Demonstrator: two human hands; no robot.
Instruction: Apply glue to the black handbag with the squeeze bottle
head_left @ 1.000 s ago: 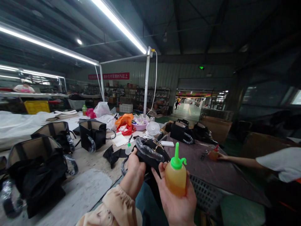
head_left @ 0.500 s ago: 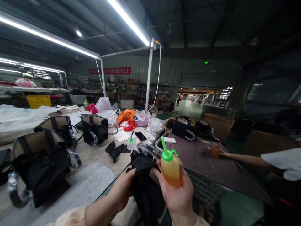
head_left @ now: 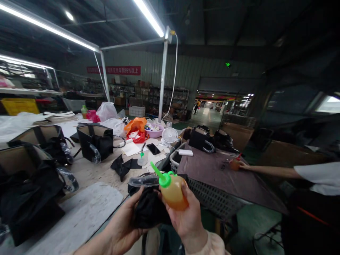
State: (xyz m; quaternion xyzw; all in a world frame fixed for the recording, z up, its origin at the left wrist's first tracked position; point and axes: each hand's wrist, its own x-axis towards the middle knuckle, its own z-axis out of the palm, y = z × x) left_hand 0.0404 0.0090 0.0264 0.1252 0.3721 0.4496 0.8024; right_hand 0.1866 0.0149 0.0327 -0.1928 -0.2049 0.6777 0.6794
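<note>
My right hand (head_left: 186,216) is wrapped round a squeeze bottle (head_left: 174,194) of orange liquid with a green nozzle cap. The bottle leans, its nozzle pointing up and to the left. My left hand (head_left: 127,219) grips a black bag (head_left: 150,209) from its left side, the fingers partly hidden behind the fabric. Clear plastic film covers the bag's handle (head_left: 143,181). The bag is held in front of me at the table's edge, just left of and below the bottle.
Several black bags, including one (head_left: 95,141), stand on the table at left. A white fan (head_left: 169,136), a phone (head_left: 153,148) and a purple basin (head_left: 154,131) lie ahead. At right, a co-worker's hand (head_left: 242,165) holds a red-tipped bottle (head_left: 235,163) over a brown-topped surface (head_left: 212,177).
My view has swung slightly right. The bottle has tipped further left, nearer the bag. The bag has turned and looks more bunched up between my hands.
</note>
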